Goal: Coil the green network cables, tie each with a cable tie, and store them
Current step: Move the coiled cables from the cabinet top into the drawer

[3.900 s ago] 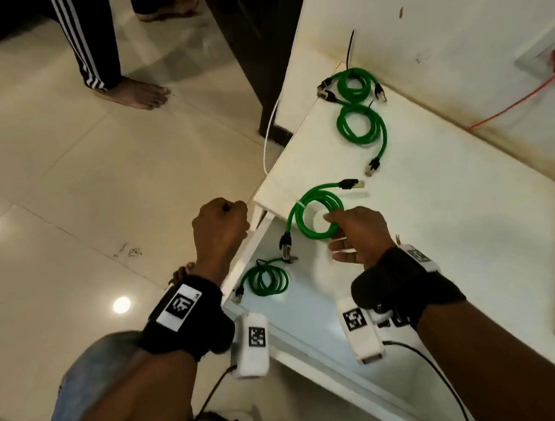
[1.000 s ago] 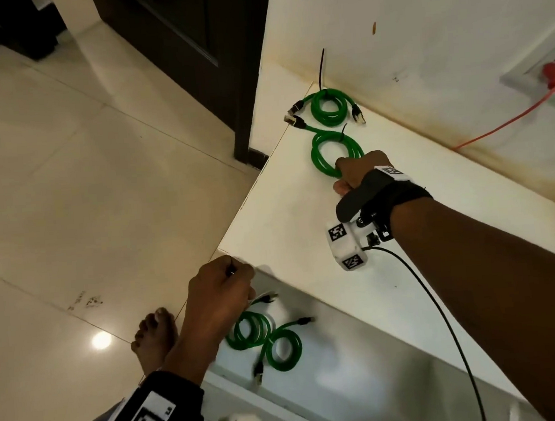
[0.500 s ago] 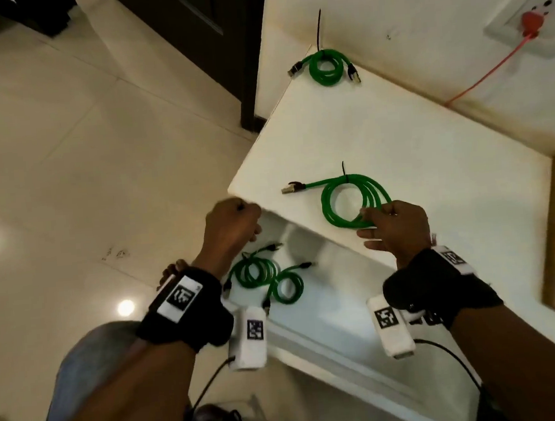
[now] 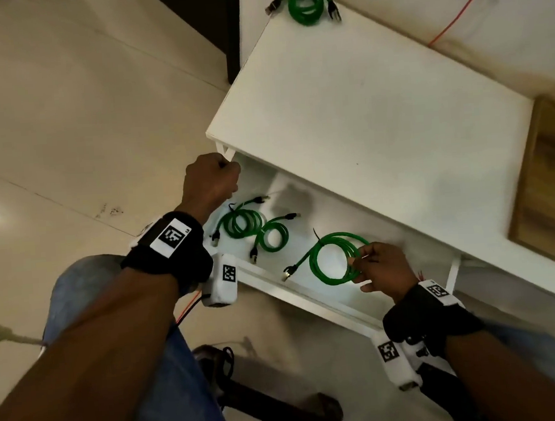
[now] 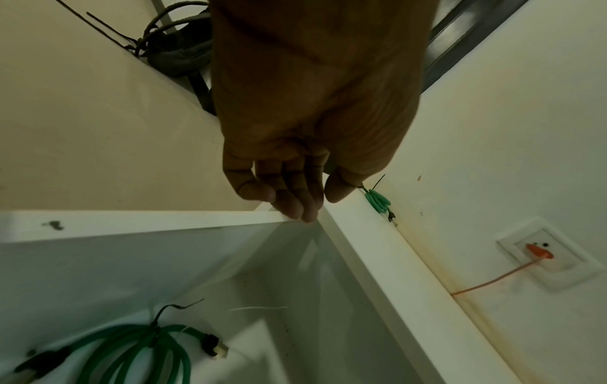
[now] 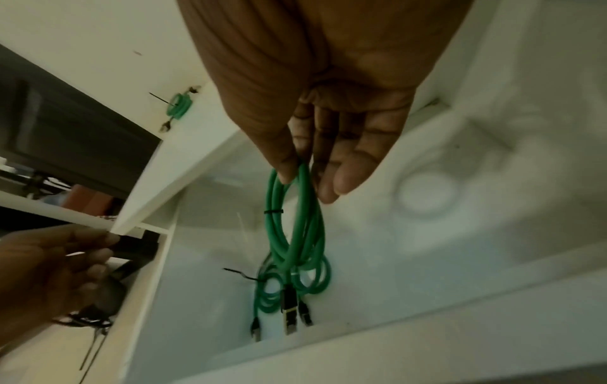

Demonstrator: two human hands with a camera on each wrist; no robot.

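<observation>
Now the tied green coil (image 4: 334,259) hangs over the open drawer (image 4: 312,292), pinched at its rim between the thumb and fingers (image 6: 285,166) of the right hand (image 4: 382,268); a black cable tie (image 6: 274,211) binds its loops. Two tied coils (image 4: 254,228) already lie on the drawer floor nearby. Storing looks like the step in hand: the next move calls for lowering this coil beside them and letting go. One more coil (image 4: 306,3) waits at the far corner of the table (image 4: 377,102). Off to the side, the left hand (image 4: 210,179) is curled at the drawer's corner, apparently holding it open.
</observation>
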